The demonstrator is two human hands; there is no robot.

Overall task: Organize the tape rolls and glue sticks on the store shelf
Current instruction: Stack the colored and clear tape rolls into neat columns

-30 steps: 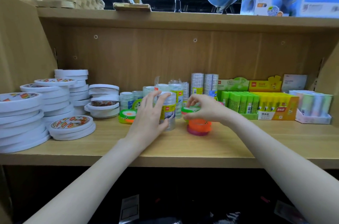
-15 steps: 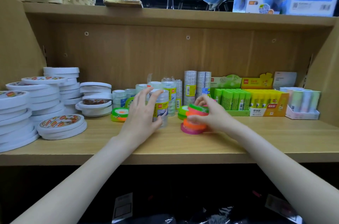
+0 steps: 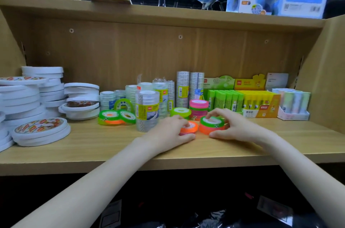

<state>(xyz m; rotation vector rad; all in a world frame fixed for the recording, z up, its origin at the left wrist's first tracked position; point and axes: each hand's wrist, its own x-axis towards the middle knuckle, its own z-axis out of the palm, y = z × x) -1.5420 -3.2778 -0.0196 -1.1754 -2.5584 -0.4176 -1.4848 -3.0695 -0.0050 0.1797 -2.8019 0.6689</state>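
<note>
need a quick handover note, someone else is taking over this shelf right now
Left hand: grips a flat orange tape roll lying on the wooden shelf.
Right hand: curled round a green-on-orange stack of tape rolls.
Done: white tape rolls stacked at left, clear tape tubes at the back, green and yellow glue sticks boxed at right.
Left: gather the loose neon rolls beside the front clear tube into tidy stacks.

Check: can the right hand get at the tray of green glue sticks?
Probably yes. The right hand grips a green-and-orange tape stack, but bare shelf lies before the green glue sticks.
</note>
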